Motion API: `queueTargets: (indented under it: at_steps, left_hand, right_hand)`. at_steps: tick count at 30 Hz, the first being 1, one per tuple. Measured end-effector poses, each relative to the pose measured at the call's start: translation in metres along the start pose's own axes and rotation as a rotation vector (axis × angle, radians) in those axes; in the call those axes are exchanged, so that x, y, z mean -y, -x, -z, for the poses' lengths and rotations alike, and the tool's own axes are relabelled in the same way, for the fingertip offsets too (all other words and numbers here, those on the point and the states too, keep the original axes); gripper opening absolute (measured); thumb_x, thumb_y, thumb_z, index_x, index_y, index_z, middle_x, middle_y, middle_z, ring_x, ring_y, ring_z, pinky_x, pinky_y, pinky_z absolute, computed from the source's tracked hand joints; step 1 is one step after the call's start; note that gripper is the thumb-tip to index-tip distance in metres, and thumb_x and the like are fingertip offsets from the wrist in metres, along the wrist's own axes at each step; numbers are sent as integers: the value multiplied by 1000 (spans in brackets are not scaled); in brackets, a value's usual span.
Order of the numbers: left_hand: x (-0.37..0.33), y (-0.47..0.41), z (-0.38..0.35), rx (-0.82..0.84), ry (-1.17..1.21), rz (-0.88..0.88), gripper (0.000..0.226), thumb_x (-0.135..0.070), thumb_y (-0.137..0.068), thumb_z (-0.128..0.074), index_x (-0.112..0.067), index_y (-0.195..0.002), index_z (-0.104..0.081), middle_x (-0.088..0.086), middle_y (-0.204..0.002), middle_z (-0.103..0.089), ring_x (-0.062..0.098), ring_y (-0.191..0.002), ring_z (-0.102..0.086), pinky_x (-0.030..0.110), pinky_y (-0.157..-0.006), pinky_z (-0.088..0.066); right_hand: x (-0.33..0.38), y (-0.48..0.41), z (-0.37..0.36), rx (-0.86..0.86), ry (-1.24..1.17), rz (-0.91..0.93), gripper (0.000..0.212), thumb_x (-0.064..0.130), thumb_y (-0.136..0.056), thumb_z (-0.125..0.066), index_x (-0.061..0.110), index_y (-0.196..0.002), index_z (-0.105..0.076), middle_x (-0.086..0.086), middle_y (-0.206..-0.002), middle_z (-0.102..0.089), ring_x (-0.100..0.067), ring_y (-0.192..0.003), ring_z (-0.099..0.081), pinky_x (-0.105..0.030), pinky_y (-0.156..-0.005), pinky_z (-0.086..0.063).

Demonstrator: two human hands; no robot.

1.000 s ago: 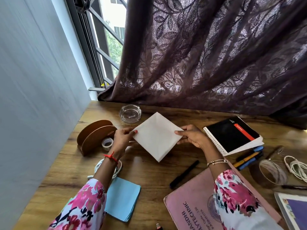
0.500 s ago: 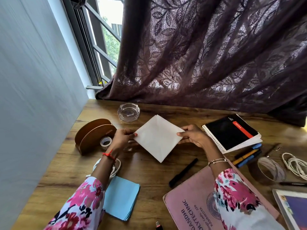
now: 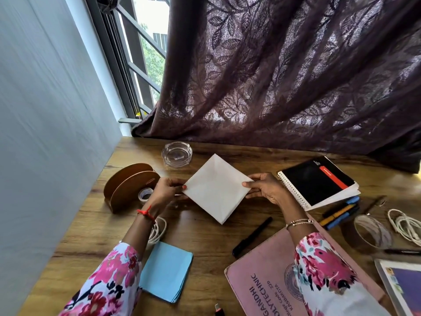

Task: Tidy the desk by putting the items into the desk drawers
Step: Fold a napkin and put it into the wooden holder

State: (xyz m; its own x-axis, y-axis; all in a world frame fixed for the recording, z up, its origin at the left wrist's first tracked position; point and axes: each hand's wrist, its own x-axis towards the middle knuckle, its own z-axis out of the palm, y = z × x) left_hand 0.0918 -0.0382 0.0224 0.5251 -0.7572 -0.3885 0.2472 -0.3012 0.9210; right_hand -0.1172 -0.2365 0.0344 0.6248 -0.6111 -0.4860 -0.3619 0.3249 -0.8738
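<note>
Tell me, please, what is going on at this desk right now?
A person in floral sleeves holds a white envelope over the wooden desk, the left hand pinching its left corner and the right hand its right corner. A glass ashtray, a spiral notebook, a black pen, blue paper sheets and a pink book lie on the desktop. No drawer is in view.

Home study corner; wooden desk, notebook, pens, curtained window

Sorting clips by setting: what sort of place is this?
Probably a home study desk by a window: a spiral notebook, pens and a pink folder on wood, a patterned curtain behind.
</note>
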Motion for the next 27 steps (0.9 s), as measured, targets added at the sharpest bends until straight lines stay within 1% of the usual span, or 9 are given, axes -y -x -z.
queueTargets:
  at_steps: [4, 8, 14, 16, 19, 21, 23, 25, 27]
  left_hand:
    - [-1, 1, 2, 37, 29, 15, 23, 8, -88, -51, 6, -109, -61, 11, -87, -67, 9, -63, -69, 19, -54, -56]
    - [-2, 2, 5, 86, -2, 43, 24, 10, -87, -52, 6, -109, -61, 12, -90, -67, 11, -67, -69, 20, -59, -58]
    - [-4, 3, 7, 30, -20, 39, 26, 15, -83, -54, 8, -107, -61, 12, -87, -67, 9, -62, -70, 17, -55, -56]
    - [-5, 3, 8, 11, -29, 45, 25, 14, -83, -55, 10, -107, -61, 13, -87, -66, 11, -63, -69, 16, -56, -56]
    - [-6, 4, 9, -16, -10, 51, 23, 15, -83, -55, 16, -105, -59, 14, -83, -65, 12, -64, -67, 15, -55, -55]
    - [-6, 4, 9, -25, 16, 48, 21, 18, -82, -52, 19, -102, -59, 15, -80, -63, 11, -59, -68, 15, -55, -55]
    - [-7, 4, 8, -35, 28, 49, 21, 21, -83, -48, 19, -101, -58, 17, -79, -62, 11, -56, -68, 15, -55, -56]
    - [-7, 5, 7, -49, 29, 51, 23, 23, -84, -43, 19, -101, -58, 17, -81, -62, 16, -63, -67, 14, -55, -55]
    - [-8, 4, 6, -64, 40, 48, 24, 23, -83, -41, 17, -94, -61, 15, -84, -63, 19, -75, -63, 13, -55, -54]
  right_hand:
    - [0, 2, 2, 45, -33, -10, 29, 2, -80, -66, -1, -108, -59, -13, -88, -68, -14, -60, -70, -25, -52, -58]
    - [0, 3, 5, 87, -14, -31, 31, -3, -81, -63, -3, -112, -58, -15, -91, -67, -16, -64, -71, -26, -55, -59]
    - [-2, 3, 6, 37, -56, 16, 35, -10, -79, -62, -3, -113, -57, -17, -90, -66, -16, -60, -70, -25, -54, -59]
    - [-2, 3, 7, 28, -86, 30, 29, -12, -78, -61, -3, -106, -59, -16, -88, -66, -16, -60, -70, -25, -53, -59]
    - [-3, 2, 7, 36, -100, 70, 17, -15, -79, -58, -1, -86, -65, -15, -86, -66, -15, -62, -71, -24, -54, -59]
    - [-5, 1, 7, 41, -80, 95, 19, -17, -80, -55, -2, -79, -66, -15, -86, -66, -14, -65, -71, -23, -56, -58]
    - [-6, 0, 7, 45, -59, 99, 20, -17, -80, -54, -3, -77, -68, -14, -87, -67, -16, -69, -71, -22, -58, -58]
    - [-7, -1, 6, 45, -53, 97, 25, -18, -81, -52, -2, -73, -70, -14, -86, -69, -17, -73, -71, -22, -61, -59]
    - [-8, -3, 6, 40, -69, 94, 30, -18, -82, -48, -2, -70, -71, -14, -84, -70, -19, -77, -70, -22, -62, -59]
